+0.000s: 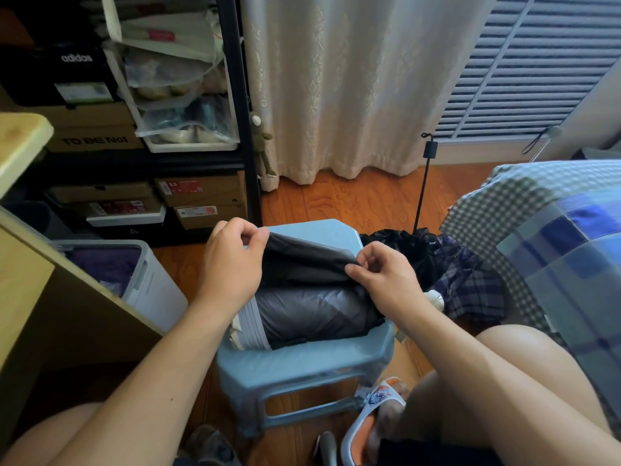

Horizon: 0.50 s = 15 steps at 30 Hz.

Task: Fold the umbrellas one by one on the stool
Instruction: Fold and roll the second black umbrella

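Umbrella (312, 314) lies on the stool (302, 364); 2 hands, left (232, 260) and right (386, 280), pinch its upper fabric edge.

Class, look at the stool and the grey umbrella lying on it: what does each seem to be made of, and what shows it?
Stool: likely moulded plastic, pale blue, matt, with rounded one-piece edges. Grey umbrella: thin woven synthetic fabric, slight sheen, creasing softly where both hands pinch it.
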{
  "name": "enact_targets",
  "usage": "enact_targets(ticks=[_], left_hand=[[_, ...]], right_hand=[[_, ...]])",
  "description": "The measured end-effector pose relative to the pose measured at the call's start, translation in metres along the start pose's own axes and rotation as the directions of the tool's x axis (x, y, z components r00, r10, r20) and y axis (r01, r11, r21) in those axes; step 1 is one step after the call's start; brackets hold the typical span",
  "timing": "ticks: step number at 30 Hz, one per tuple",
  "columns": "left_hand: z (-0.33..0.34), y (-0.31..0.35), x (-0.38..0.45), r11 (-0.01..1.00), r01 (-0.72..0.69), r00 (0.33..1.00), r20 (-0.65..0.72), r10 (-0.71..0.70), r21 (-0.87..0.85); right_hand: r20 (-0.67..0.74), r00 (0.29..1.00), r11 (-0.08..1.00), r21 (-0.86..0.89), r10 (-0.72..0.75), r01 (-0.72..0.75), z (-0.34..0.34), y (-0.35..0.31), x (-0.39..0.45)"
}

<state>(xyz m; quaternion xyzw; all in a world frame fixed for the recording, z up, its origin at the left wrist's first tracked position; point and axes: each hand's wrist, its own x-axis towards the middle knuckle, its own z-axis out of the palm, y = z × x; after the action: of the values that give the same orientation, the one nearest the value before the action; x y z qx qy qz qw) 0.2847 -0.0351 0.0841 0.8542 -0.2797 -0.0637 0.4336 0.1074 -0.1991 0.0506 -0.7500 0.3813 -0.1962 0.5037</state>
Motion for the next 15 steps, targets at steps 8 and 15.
enact_targets(ticks=[8, 15], left_hand=[[-0.004, 0.004, -0.003, 0.999, 0.007, 0.999, 0.037, -0.006, -0.039], [-0.005, 0.009, -0.002, 0.996, 0.015, 1.000, 0.025, -0.013, -0.086]], right_hand=[[-0.020, 1.000, 0.999, 0.052, -0.002, 0.003, 0.002, -0.007, -0.008], [0.087, 0.991, 0.866, 0.483, 0.101, -0.131, -0.008, -0.005, -0.006]])
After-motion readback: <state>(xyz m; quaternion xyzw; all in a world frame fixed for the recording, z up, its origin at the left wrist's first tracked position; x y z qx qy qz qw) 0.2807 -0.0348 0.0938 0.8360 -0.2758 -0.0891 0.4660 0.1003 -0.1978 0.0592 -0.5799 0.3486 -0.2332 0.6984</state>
